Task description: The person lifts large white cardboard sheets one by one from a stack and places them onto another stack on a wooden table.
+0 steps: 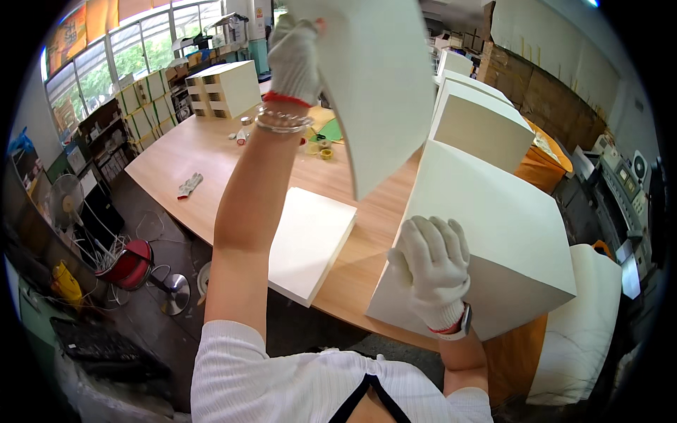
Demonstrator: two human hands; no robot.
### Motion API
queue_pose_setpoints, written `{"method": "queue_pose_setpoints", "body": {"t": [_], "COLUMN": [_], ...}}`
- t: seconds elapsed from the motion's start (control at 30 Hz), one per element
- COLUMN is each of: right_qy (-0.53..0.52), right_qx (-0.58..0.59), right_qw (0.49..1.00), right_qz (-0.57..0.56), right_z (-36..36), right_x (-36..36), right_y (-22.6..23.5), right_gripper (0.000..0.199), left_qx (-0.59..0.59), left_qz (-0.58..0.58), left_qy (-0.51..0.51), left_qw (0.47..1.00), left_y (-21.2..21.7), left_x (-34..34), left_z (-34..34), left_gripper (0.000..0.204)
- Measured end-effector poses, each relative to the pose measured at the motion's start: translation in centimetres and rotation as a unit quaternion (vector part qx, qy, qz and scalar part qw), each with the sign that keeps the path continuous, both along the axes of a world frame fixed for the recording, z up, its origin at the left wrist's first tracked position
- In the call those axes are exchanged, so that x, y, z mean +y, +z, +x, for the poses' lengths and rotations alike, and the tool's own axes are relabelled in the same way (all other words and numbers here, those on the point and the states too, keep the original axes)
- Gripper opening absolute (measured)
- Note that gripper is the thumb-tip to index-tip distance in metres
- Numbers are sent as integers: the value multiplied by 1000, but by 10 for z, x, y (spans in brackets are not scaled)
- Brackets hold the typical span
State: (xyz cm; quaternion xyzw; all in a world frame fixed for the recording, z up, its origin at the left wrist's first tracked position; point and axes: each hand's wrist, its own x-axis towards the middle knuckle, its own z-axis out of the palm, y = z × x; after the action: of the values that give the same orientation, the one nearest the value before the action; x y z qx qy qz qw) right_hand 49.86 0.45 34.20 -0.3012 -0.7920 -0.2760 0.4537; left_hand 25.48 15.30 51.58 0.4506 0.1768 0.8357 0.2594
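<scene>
My left hand (293, 63), in a white knit glove with a red cuff, is raised high and grips a large white sheet (381, 84) by its left edge. The sheet hangs tilted over the table, its lower corner above the wood; its upper end runs out of view. Low on the right, my gloved right hand (435, 264) is open, fingers extended side by side, at the near left edge of a tall white block-shaped stack (493, 211). Between my arms a low stack of white sheets (310, 240) lies at the table's near edge.
The wooden table (211, 151) also bears a loose glove (190, 185), tape rolls (325, 149) and a white block with brown-marked sides (226, 88). More white stacks (479, 120) stand behind the right one. A red stool (130, 264) and fan (67, 197) are at left.
</scene>
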Motion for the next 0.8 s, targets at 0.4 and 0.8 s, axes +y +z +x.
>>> {"method": "queue_pose_setpoints", "body": {"t": [0.4,0.8], "right_qy": [322,174], "right_qx": [317,433], "right_qw": [815,541], "right_qz": [-361,-700], "right_z": [-157,-168], "right_x": [53,107], "right_y": [-138,-351], "right_gripper": [54,47], "left_qx": [350,486], "left_qz": [146,-273], "left_qy": [450,355], "left_qw": [808,750], "left_y": [-185,-446], "left_x": [-75,-51], "left_z": [22,-148], "left_gripper": [57,32]}}
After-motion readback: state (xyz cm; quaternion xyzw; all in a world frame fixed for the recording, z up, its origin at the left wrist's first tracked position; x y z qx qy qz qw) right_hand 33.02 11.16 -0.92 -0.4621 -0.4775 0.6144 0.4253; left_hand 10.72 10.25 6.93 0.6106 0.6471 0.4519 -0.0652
